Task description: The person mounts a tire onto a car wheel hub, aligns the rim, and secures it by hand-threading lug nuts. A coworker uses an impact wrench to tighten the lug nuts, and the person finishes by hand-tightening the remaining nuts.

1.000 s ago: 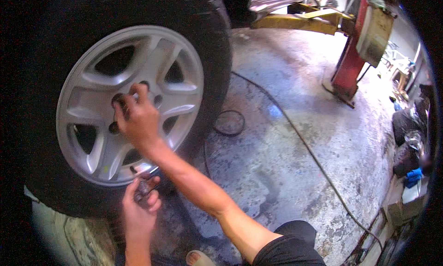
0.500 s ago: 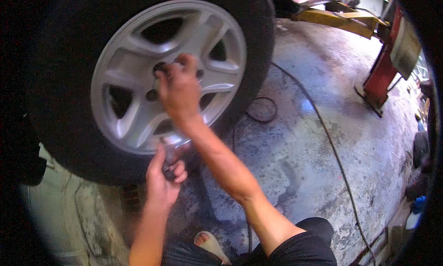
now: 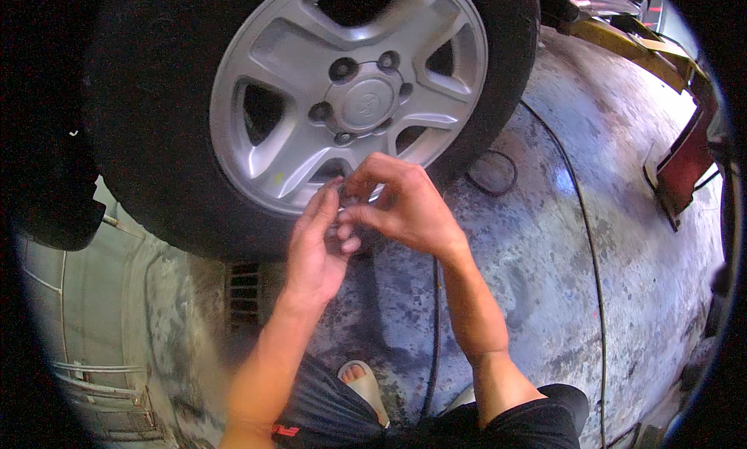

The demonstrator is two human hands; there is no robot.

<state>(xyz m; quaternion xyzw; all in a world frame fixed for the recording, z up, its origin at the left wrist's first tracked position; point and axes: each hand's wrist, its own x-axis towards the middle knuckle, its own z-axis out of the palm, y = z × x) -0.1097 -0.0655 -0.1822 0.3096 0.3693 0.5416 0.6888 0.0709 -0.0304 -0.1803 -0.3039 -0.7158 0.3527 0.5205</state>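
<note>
Whatever small part sits between the fingertips of the left hand (image 3: 315, 243) and right hand (image 3: 405, 208) is covered by the fingers. The tyre (image 3: 156, 184) runs off the top edge, its left side lost in shadow.

A stained, mottled grey concrete floor (image 3: 545, 239) gleams under bright light. A black hose (image 3: 580, 215) snakes across it; a yellow-and-red lift arm (image 3: 661, 68) stands at right.

hands (image 3: 366, 219) together below wheel (image 3: 350, 91), hose (image 3: 587, 239) right
</note>
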